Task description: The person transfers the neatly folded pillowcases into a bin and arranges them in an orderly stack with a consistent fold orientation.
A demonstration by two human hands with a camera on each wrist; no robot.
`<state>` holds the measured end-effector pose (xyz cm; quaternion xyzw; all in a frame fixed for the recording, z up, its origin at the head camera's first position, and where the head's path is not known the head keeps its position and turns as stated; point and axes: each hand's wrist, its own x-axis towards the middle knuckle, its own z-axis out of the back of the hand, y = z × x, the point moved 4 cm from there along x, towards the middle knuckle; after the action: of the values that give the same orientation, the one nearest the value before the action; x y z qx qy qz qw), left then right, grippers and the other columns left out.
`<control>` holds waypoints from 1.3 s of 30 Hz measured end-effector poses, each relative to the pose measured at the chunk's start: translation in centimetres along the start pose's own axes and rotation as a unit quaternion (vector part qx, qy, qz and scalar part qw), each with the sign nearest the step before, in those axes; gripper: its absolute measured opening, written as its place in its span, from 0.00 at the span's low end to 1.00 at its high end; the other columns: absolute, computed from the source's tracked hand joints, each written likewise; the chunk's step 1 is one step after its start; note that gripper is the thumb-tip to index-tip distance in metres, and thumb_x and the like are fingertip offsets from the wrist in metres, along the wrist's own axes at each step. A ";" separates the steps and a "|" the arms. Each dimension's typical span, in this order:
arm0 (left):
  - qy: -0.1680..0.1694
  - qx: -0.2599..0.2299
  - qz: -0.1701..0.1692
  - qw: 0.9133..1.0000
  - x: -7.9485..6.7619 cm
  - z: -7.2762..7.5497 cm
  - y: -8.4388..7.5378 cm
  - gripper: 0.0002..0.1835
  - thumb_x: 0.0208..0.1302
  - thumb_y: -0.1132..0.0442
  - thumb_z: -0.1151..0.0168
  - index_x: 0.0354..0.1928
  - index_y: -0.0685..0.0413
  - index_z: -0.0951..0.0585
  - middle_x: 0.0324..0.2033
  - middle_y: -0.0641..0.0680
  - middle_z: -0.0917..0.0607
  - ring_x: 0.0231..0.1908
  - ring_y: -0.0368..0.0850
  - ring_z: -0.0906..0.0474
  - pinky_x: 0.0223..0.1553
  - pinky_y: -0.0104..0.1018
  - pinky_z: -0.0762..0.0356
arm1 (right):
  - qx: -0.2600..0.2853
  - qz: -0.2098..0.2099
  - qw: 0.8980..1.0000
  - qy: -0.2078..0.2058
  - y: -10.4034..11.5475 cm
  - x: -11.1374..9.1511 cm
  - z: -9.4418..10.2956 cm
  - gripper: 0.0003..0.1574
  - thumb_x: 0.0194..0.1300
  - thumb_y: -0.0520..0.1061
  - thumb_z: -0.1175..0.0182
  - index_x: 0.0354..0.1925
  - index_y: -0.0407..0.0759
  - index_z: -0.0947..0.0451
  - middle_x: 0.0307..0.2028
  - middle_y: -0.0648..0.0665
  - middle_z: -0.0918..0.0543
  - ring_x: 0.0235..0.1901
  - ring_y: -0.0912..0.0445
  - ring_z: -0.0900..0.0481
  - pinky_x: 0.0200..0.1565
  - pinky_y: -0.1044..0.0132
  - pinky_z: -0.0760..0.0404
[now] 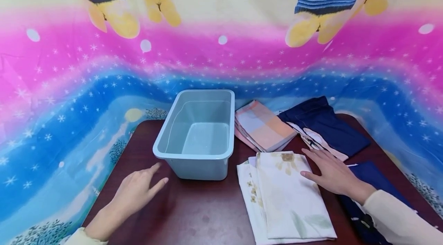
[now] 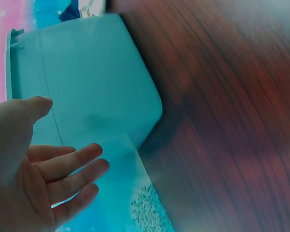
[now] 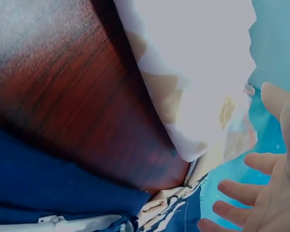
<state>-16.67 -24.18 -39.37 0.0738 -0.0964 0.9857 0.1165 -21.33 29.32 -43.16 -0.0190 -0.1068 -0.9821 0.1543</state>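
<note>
My left hand (image 1: 135,189) hovers over the table, left of the front of a pale blue-green plastic bin (image 1: 200,168); its fingers are loosely spread and hold nothing. In the left wrist view the thumb and fingers (image 2: 72,164) stand before the bin's side. Above the upper right part of a folded white floral cloth (image 1: 290,199) is my right hand (image 1: 332,172), fingers extended with nothing in them. Whether it touches the cloth cannot be told from the head view; in the right wrist view the fingers (image 3: 241,193) appear apart from it.
Behind the white cloth lie a folded pink-and-orange checked cloth (image 1: 264,125) and a folded navy cloth (image 1: 325,125). Another navy cloth (image 1: 372,183) lies partly under my right forearm. Everything sits on a dark red-brown wooden table (image 1: 204,214), backed by a printed curtain (image 1: 221,60).
</note>
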 end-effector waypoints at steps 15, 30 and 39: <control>0.052 -0.095 0.011 0.994 -0.1 -3.0 -3.2 0.22 0.67 0.48 0.33 0.58 0.50 0.17 0.52 0.48 0.12 0.55 0.47 0.16 0.54 0.50 0.19 | 0.076 0.011 0.997 0.027 0.1 -0.2 -0.6 0.43 0.68 0.64 0.38 0.68 0.35 0.28 0.63 0.31 0.22 0.63 0.30 0.27 0.58 0.31 0.28; 0.108 -0.206 -0.048 0.971 0.8 -5.5 -7.1 0.23 0.71 0.47 0.38 0.58 0.54 0.17 0.51 0.49 0.11 0.46 0.43 0.14 0.47 0.39 0.18 | 0.117 -0.013 0.992 0.053 -1.1 0.3 -0.8 0.43 0.70 0.61 0.38 0.66 0.30 0.29 0.60 0.29 0.20 0.58 0.35 0.20 0.52 0.38 0.21; 0.132 -0.281 -0.074 0.948 1.6 -7.3 -9.9 0.22 0.71 0.51 0.39 0.59 0.58 0.18 0.49 0.53 0.11 0.43 0.41 0.15 0.43 0.34 0.19 | 0.177 -0.018 0.981 0.076 -1.9 0.6 -1.2 0.38 0.72 0.56 0.39 0.64 0.28 0.29 0.46 0.40 0.15 0.39 0.57 0.20 0.36 0.64 0.22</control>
<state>-16.69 -12.91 -44.45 -0.0857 -0.3476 0.9083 0.2165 -22.53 30.63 -44.64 0.0853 -0.2672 -0.9488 0.1454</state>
